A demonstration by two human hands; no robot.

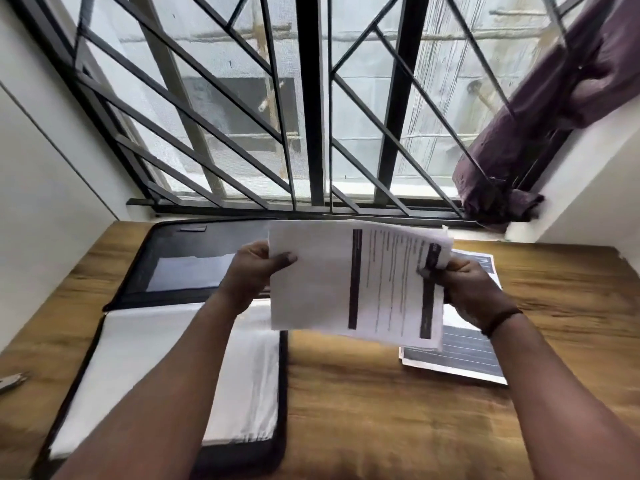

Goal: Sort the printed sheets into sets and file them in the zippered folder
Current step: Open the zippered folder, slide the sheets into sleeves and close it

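I hold a sheaf of printed sheets (346,278) in the air above the wooden table (363,410). My left hand (256,271) grips its left edge, thumb on top. My right hand (464,289) pinches its right edge near a black bar of print. The black zippered folder (194,251) lies open flat at the left, white sheets (152,368) in its near half and a mesh pocket in its far half. A second pile of printed sheets (464,355) with dark striped print lies on the table under my right hand.
A barred window (311,105) runs along the table's far edge. A purple curtain (540,112) hangs bunched at the far right. A small metal object (12,381) lies at the table's left edge. White walls close in on both sides.
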